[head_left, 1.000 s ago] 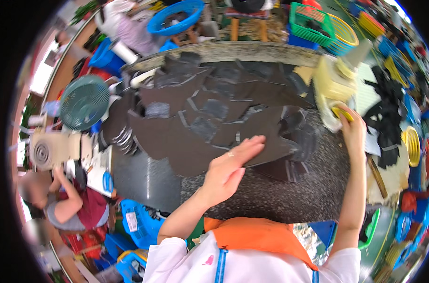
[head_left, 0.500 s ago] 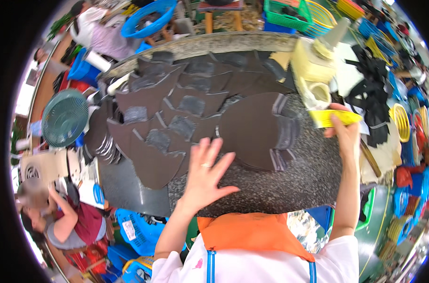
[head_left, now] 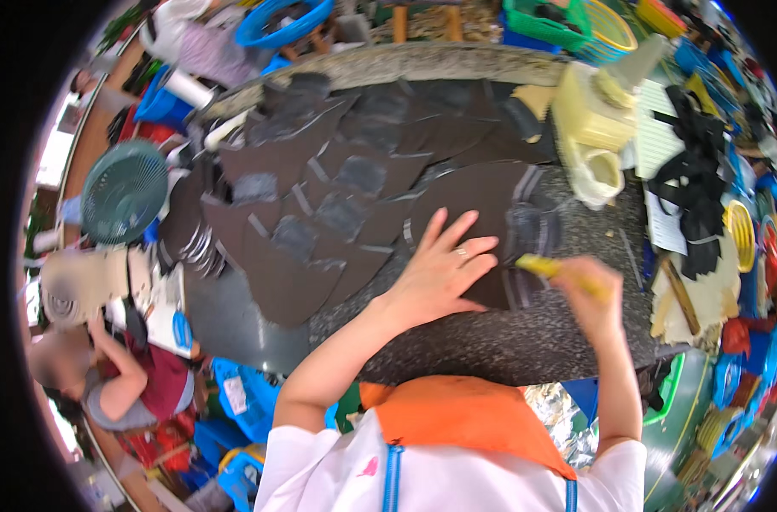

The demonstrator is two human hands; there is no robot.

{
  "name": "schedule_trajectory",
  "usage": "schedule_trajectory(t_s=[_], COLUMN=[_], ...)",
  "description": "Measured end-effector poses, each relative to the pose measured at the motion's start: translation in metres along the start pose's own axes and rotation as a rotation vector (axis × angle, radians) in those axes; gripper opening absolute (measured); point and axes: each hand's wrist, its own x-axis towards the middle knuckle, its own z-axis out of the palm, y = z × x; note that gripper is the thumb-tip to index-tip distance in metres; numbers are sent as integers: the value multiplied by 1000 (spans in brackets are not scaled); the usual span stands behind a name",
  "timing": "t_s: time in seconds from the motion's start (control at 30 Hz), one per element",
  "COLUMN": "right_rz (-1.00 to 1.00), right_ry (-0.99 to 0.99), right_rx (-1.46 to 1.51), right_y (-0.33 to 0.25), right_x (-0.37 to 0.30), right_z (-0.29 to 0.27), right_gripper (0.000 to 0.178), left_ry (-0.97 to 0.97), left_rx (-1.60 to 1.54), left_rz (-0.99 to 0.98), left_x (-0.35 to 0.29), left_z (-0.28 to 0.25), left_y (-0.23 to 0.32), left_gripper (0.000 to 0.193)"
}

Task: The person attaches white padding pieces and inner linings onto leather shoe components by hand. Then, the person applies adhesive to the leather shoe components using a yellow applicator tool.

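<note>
My left hand (head_left: 448,269) lies spread, fingers apart, on a stack of dark brown rounded sheet pieces (head_left: 465,192) on the dark speckled worktop. My right hand (head_left: 595,299) is smeared by motion and closed round a flat yellow strip (head_left: 538,265); its exact kind does not show. The strip's far end is at the shiny dark band (head_left: 529,229) along the right edge of the stack. To the left, several more dark brown pieces (head_left: 290,277) overlap one another, with greyish shiny patches on them.
A cream plastic container (head_left: 580,115) with an open cup stands at the back right. Beyond it hang black strips (head_left: 691,171). A wooden-handled tool (head_left: 680,297) rests on pale sheet material at right. A green basket (head_left: 125,191) stands at left, near a seated person (head_left: 141,384).
My right hand has come down and left with the yellow strip, from beside the cream container to the stack's right edge. My left hand has moved right and up onto the stack.
</note>
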Motion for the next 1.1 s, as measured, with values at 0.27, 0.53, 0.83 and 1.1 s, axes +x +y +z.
schedule_trajectory(t_s=[0.27,0.53,0.83,1.1], right_rz=[181,234,181,193], right_ry=[398,323,306,301], right_rx=[-492,-562,-557,-520], right_y=[18,57,42,42], right_x=[91,98,93,91], right_z=[-56,-69,-62,-61], right_gripper=[25,28,24,24], left_ry=[47,826,436,485], left_rx=[-386,429,259,282], left_rz=[-160,-531,-589,-621], left_x=[-38,-162,-92,-91], left_z=[-11,-129,-24,-20], left_y=[31,40,3,-11], left_gripper=[54,44,33,20])
